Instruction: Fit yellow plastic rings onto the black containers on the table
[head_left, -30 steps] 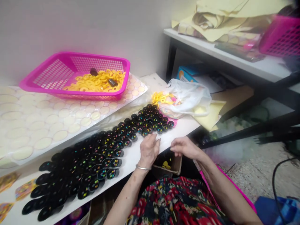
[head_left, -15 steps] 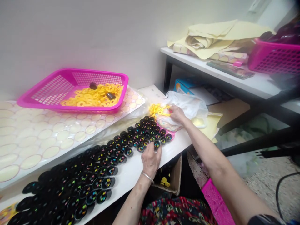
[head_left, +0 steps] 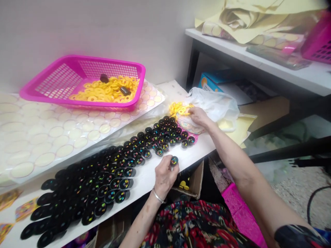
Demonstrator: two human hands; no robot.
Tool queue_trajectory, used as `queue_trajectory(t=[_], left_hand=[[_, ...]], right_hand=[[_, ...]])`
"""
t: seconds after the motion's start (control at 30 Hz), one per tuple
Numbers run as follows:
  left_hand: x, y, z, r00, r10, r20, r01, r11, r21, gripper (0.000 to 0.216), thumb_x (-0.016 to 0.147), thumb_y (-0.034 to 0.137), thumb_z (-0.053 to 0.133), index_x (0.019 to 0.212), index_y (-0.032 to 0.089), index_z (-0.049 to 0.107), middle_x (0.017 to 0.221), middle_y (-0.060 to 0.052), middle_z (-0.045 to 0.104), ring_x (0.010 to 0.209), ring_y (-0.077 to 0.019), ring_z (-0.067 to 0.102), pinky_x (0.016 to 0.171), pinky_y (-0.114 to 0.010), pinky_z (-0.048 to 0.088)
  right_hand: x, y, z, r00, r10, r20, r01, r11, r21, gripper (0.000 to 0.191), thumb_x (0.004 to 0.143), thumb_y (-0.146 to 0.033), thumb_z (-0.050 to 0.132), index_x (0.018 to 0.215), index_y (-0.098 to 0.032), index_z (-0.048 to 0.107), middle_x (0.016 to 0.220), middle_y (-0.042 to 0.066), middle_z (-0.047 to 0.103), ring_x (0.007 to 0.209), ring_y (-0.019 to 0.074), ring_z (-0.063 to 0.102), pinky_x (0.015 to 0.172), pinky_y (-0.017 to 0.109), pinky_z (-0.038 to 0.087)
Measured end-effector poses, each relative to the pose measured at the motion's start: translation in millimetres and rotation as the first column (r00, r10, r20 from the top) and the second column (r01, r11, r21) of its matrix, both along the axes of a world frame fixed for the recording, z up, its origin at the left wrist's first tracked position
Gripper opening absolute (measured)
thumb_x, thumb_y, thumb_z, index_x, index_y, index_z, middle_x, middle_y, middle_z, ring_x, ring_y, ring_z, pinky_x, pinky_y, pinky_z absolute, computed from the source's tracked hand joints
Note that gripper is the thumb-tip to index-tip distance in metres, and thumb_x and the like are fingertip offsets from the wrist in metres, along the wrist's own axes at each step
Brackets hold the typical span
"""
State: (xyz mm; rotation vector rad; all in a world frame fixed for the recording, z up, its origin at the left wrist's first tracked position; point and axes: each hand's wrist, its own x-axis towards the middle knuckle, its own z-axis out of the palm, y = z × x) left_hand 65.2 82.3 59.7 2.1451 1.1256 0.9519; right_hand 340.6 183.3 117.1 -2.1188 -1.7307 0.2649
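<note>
Several black caps (head_left: pixel 103 175) with coloured dots lie in overlapping rows across the white table (head_left: pixel 144 179). My left hand (head_left: pixel 165 174) is pinched on one black cap (head_left: pixel 174 160) that sits apart from the rows near the table's front edge. My right hand (head_left: pixel 198 116) reaches to the far end of the rows. Its fingers are closed on the small pile of yellow rings (head_left: pixel 179 108) beside a white plastic bag (head_left: pixel 214 105).
A pink basket (head_left: pixel 77 69) holding yellow rings stands at the back on sheets of round stickers (head_left: pixel 51 131). A cardboard box (head_left: pixel 192 181) with yellow pieces sits below the table edge. A shelf (head_left: pixel 258 62) with yellow paper is at the right.
My left hand has pulled one cap out of the rows toward the front edge. My right hand went from my lap to the rings by the bag and stays there.
</note>
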Motion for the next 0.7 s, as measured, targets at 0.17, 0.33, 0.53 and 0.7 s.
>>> queue_trajectory(t=[0.17, 0.33, 0.53, 0.7], left_hand=[[-4.5, 1.1, -0.3, 0.999, 0.010, 0.052, -0.005, 0.996, -0.094, 0.018, 0.073, 0.019, 0.056, 0.090, 0.018, 0.059, 0.062, 0.005, 0.047, 0.048, -0.0055, 0.039, 0.050, -0.018, 0.036], [-4.4, 3.1, -6.3, 0.995, 0.021, 0.093, -0.011, 0.993, -0.114, 0.021, 0.072, 0.021, 0.058, 0.092, 0.018, 0.059, 0.062, 0.006, 0.048, 0.047, -0.0050, 0.039, 0.050, -0.017, 0.037], [-6.1, 1.4, -8.8, 0.990, 0.041, 0.133, -0.022, 0.989, -0.146, 0.021, 0.072, 0.023, 0.059, 0.092, 0.019, 0.060, 0.060, 0.005, 0.047, 0.048, -0.0058, 0.040, 0.049, -0.018, 0.037], [-5.9, -0.3, -7.1, 0.991, 0.064, 0.121, -0.044, 0.986, -0.162, 0.021, 0.070, 0.023, 0.059, 0.090, 0.019, 0.062, 0.058, 0.006, 0.047, 0.049, -0.0060, 0.041, 0.050, -0.018, 0.037]], right_hand=[[5.7, -2.2, -1.9, 0.995, 0.033, 0.095, -0.026, 0.997, -0.075, 0.037, 0.061, -0.005, 0.043, 0.088, -0.017, 0.065, 0.085, 0.007, 0.064, 0.077, 0.0183, 0.053, 0.066, 0.024, 0.035], [2.9, -6.0, 1.4, 0.976, 0.170, 0.138, -0.159, 0.984, -0.086, 0.027, 0.065, -0.007, 0.043, 0.078, -0.016, 0.064, 0.081, 0.007, 0.059, 0.077, 0.0185, 0.051, 0.066, 0.025, 0.034], [-14.8, -29.9, 22.1, 0.982, 0.011, -0.186, 0.035, 0.970, 0.242, 0.018, 0.078, -0.020, 0.045, 0.086, -0.017, 0.061, 0.083, 0.006, 0.056, 0.078, 0.0179, 0.051, 0.067, 0.027, 0.038], [-68.6, -103.5, 20.6, 0.602, 0.108, -0.791, -0.028, 0.993, 0.114, 0.027, 0.074, -0.029, 0.059, 0.098, -0.020, 0.052, 0.065, -0.004, 0.053, 0.049, 0.0090, 0.042, 0.046, 0.021, 0.033]])
